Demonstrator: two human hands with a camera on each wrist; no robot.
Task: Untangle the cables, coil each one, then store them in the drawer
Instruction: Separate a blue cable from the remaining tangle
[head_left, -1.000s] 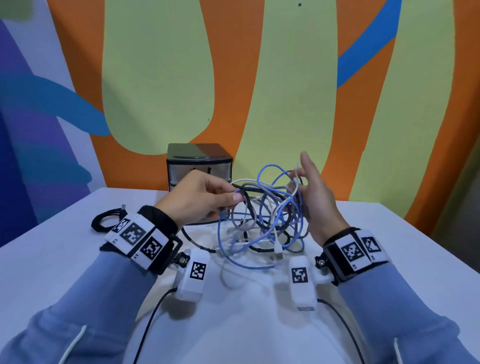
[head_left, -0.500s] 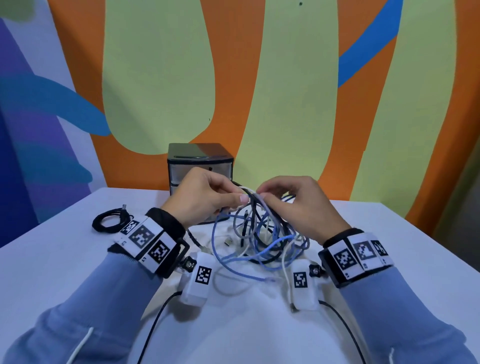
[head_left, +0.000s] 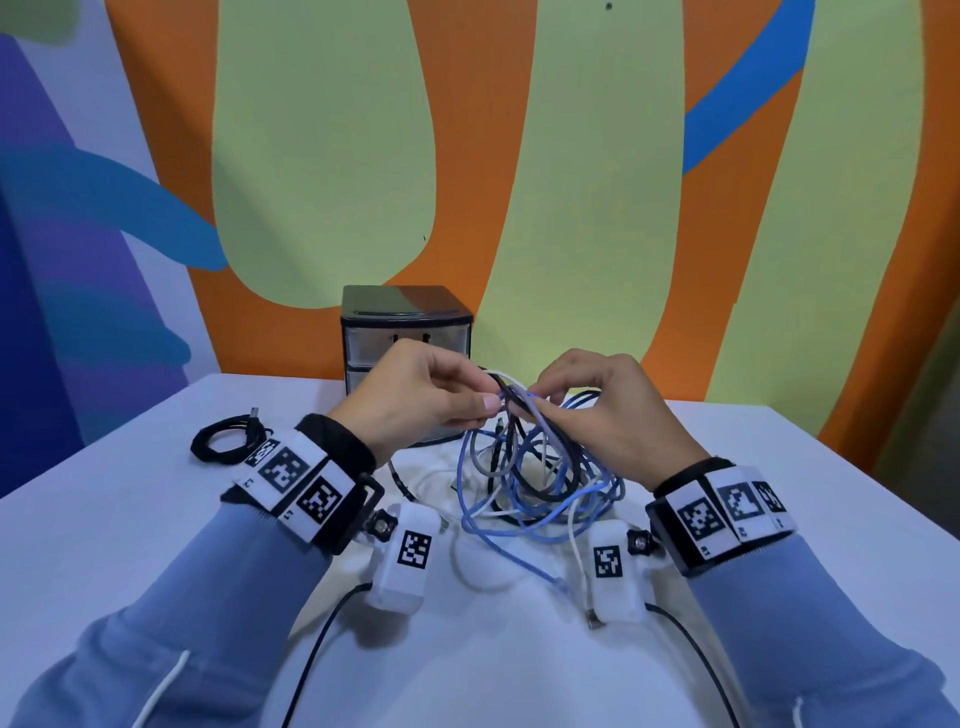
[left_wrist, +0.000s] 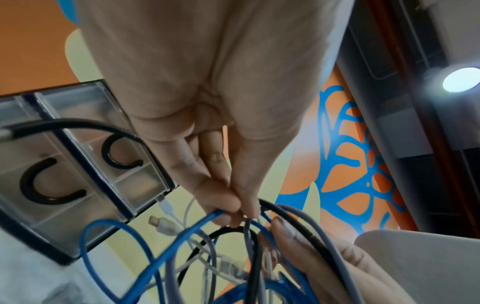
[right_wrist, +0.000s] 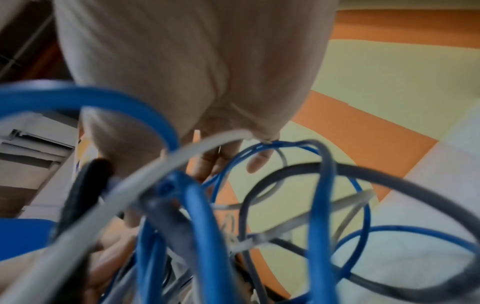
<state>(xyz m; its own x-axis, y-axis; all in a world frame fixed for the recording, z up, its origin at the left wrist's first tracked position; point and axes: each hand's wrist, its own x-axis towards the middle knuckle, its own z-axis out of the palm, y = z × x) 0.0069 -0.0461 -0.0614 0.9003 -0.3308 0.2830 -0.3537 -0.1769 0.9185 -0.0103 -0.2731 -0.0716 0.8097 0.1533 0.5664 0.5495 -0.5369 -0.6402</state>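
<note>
Head view: white tabletop against a striped wall; drawers at the back, black coil left. Tangle lifted mid-table, pinched at its top by left hand and right hand.

Left wrist: thumb and fingers clamped on blue cable.

Right wrist: blurred; fingers curled among loops.

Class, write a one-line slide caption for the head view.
Left hand and right hand pinch the tangled cables above the table.

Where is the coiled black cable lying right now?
In the head view, the coiled black cable lies on the white table at the left, just beyond the left hand's wristband and left of the small drawer unit.
</note>
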